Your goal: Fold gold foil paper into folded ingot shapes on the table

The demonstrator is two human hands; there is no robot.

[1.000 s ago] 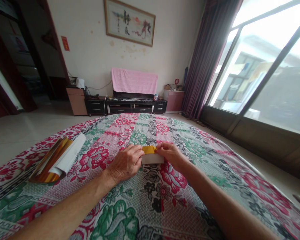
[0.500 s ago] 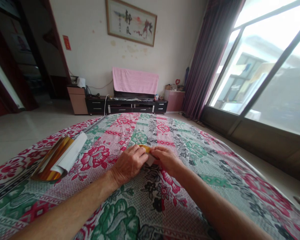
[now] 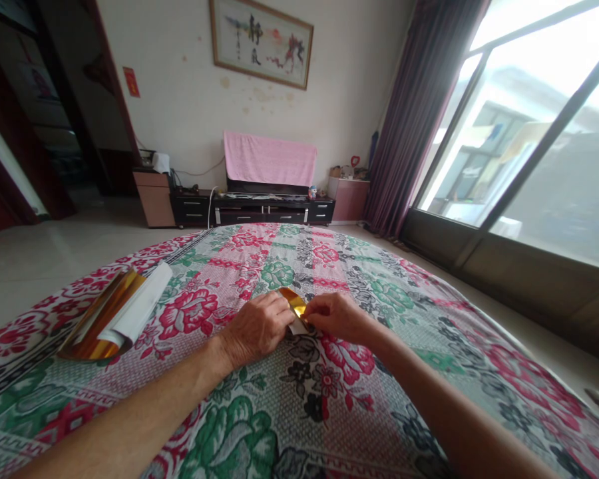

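one gold piece, two hands

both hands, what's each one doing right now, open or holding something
Left hand: closed, holding the gold-and-white strip.
Right hand: closed, fingertips pinching the strip's right end.

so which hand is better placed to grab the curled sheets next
Probably the left hand: it is nearer the curled sheets, which lie on its side of the cloth. The right hand is farther off. Both hands are at the gold paper, though.
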